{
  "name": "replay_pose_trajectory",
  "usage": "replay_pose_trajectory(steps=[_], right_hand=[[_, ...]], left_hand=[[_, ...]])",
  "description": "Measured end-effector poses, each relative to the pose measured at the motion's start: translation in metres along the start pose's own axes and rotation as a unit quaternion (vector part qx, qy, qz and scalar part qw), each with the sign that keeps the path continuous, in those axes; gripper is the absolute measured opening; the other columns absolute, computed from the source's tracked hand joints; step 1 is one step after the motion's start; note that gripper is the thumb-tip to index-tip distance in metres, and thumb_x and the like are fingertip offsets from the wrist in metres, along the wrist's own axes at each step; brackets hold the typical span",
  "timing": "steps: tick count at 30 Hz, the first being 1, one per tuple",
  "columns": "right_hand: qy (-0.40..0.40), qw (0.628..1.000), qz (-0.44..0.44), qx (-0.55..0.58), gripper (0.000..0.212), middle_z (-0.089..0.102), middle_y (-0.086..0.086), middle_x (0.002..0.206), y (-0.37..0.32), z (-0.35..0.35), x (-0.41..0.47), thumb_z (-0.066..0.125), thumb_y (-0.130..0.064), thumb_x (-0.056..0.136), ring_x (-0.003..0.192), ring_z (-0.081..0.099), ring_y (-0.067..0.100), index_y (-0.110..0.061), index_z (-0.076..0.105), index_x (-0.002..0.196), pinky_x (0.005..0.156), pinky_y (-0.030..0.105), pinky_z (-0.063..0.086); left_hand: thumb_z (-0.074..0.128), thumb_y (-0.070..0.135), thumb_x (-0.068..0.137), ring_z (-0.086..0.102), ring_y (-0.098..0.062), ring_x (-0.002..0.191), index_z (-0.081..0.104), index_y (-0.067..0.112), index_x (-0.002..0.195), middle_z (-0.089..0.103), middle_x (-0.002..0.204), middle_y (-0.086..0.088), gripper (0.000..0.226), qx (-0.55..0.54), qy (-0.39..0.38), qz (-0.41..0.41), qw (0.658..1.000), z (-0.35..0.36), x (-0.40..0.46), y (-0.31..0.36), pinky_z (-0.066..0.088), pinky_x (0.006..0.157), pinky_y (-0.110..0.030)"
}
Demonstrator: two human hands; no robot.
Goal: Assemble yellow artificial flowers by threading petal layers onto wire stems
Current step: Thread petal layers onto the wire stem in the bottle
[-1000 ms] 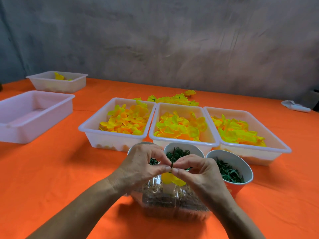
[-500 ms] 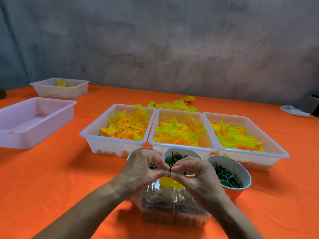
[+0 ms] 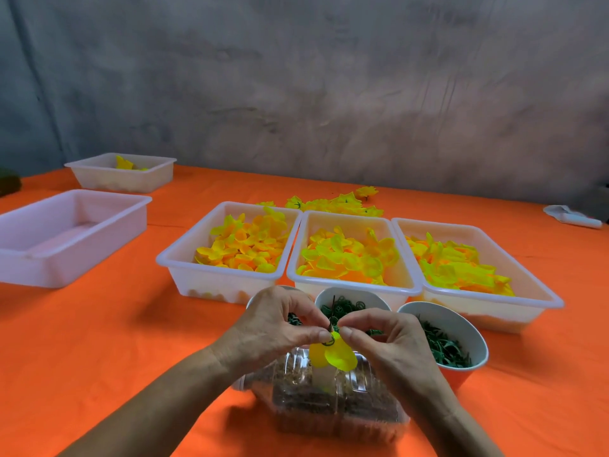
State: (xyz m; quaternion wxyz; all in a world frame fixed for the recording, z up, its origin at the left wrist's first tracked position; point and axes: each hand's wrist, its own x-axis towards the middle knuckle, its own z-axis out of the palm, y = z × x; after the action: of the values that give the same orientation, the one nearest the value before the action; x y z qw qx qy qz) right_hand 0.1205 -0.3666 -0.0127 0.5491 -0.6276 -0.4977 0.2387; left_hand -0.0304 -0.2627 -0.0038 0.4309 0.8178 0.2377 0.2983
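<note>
We pinch the upright wire stem [image 3: 332, 316] with both hands, left hand [image 3: 276, 328] and right hand [image 3: 389, 341], petals [image 3: 333, 354] hanging just below our fingertips.

Soft, even light fills the scene, fairly bright, with no hard glare. The orange tablecloth [image 3: 99, 341] looks vivid and saturated. Faint, diffuse shadows lie on the cloth to the left of the white trays [image 3: 224, 278] and beneath the forearms near the bottom. The clear plastic container [image 3: 339, 404] near the viewer shows small pale reflections on its ribbed lid. The picture is slightly soft throughout, with fine detail smeared on the grey wall [image 3: 329, 94]. Wide-angle distortion bends the table's far edge and the left corner.
</note>
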Motion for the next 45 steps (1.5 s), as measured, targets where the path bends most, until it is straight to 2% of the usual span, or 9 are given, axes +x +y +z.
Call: replay_pose_trajectory(steps=[5, 10, 16, 20, 24, 28, 34, 38, 45], right_hand=[[-0.040, 0.998, 0.004, 0.046, 0.009, 0.073, 0.002, 0.075, 0.001, -0.002, -0.003, 0.073, -0.005, 0.078, 0.070, 0.067, 0.010, -0.013, 0.077, 0.074, 0.062, 0.021, 0.051], [-0.046, 0.997, -0.002, 0.063, 0.009, 0.072, 0.006, 0.085, 0.002, -0.001, -0.002, 0.075, -0.001, 0.075, 0.079, 0.068, 0.011, -0.009, 0.077, 0.073, 0.063, 0.017, 0.049], [-0.012, 1.000, 0.010, -0.022, 0.020, 0.073, -0.002, 0.082, 0.008, -0.003, -0.016, 0.078, -0.028, 0.072, 0.078, 0.069, 0.014, -0.025, 0.073, 0.092, 0.069, 0.033, 0.056], [-0.008, 0.999, 0.044, -0.012, 0.033, 0.069, 0.002, 0.078, 0.008, -0.004, -0.018, 0.079, -0.018, 0.073, 0.070, 0.067, 0.012, -0.028, 0.067, 0.103, 0.061, 0.023, 0.050], [-0.039, 0.995, 0.073, 0.061, 0.032, 0.071, 0.014, 0.076, 0.000, -0.002, -0.017, 0.071, 0.003, 0.077, 0.059, 0.066, 0.013, -0.012, 0.066, 0.104, 0.051, 0.016, 0.046], [-0.032, 0.993, 0.077, 0.080, 0.028, 0.069, 0.019, 0.074, -0.006, -0.001, -0.019, 0.068, 0.010, 0.077, 0.057, 0.064, 0.013, -0.008, 0.067, 0.099, 0.050, 0.016, 0.045], [-0.022, 0.992, 0.083, 0.087, 0.028, 0.069, 0.004, 0.063, -0.009, -0.001, -0.020, 0.067, 0.012, 0.076, 0.055, 0.065, 0.014, -0.013, 0.069, 0.090, 0.047, 0.017, 0.043], [-0.020, 0.990, 0.083, 0.110, 0.029, 0.069, 0.001, 0.062, -0.011, 0.001, -0.020, 0.064, 0.016, 0.076, 0.053, 0.063, 0.008, -0.011, 0.069, 0.084, 0.046, 0.014, 0.043], [-0.012, 0.987, 0.093, 0.130, 0.029, 0.067, 0.010, 0.071, -0.010, 0.005, -0.020, 0.063, 0.019, 0.074, 0.052, 0.060, 0.004, -0.008, 0.069, 0.083, 0.046, 0.014, 0.043]], left_hand=[[0.080, 0.015, 0.072, 0.066, -0.020, 0.090, 0.077, 0.015, 0.077, 0.070, 0.087, -0.005, 0.007, 0.008, -0.019, 0.015, 1.000, -0.002, 0.003, -0.001, 0.049, 0.086, -0.047], [0.079, 0.015, 0.074, 0.066, -0.021, 0.089, 0.075, 0.012, 0.078, 0.069, 0.087, -0.005, 0.006, 0.031, -0.033, 0.033, 0.998, -0.002, 0.004, -0.001, 0.049, 0.085, -0.047], [0.080, 0.015, 0.072, 0.065, -0.014, 0.078, 0.074, 0.020, 0.076, 0.070, 0.080, -0.003, 0.009, 0.016, 0.023, 0.033, 0.999, 0.003, -0.003, -0.005, 0.053, 0.077, -0.034], [0.079, 0.014, 0.073, 0.061, -0.005, 0.075, 0.071, 0.028, 0.089, 0.066, 0.079, 0.006, 0.023, -0.080, 0.056, -0.062, 0.993, 0.015, -0.021, -0.015, 0.052, 0.072, -0.021], [0.080, 0.001, 0.069, 0.064, -0.006, 0.072, 0.068, 0.017, 0.090, 0.067, 0.079, -0.001, 0.029, -0.130, 0.051, -0.141, 0.980, 0.016, -0.025, -0.016, 0.051, 0.068, -0.018], [0.079, -0.004, 0.068, 0.060, -0.003, 0.063, 0.065, 0.017, 0.087, 0.064, 0.065, 0.008, 0.031, -0.106, 0.010, -0.134, 0.985, 0.010, -0.019, -0.005, 0.049, 0.064, -0.016], [0.076, -0.011, 0.068, 0.058, -0.015, 0.070, 0.065, 0.017, 0.091, 0.059, 0.078, 0.000, 0.038, -0.094, -0.016, -0.133, 0.987, 0.007, -0.020, 0.003, 0.053, 0.069, -0.029], [0.073, -0.014, 0.069, 0.054, -0.016, 0.066, 0.062, 0.015, 0.092, 0.059, 0.080, -0.004, 0.039, -0.096, -0.001, -0.154, 0.983, 0.008, -0.022, 0.006, 0.048, 0.053, -0.016], [0.068, -0.018, 0.072, 0.061, -0.007, 0.055, 0.058, 0.008, 0.099, 0.066, 0.061, 0.002, 0.039, -0.128, -0.035, -0.176, 0.975, -0.001, -0.019, 0.008, 0.049, 0.058, -0.017]])
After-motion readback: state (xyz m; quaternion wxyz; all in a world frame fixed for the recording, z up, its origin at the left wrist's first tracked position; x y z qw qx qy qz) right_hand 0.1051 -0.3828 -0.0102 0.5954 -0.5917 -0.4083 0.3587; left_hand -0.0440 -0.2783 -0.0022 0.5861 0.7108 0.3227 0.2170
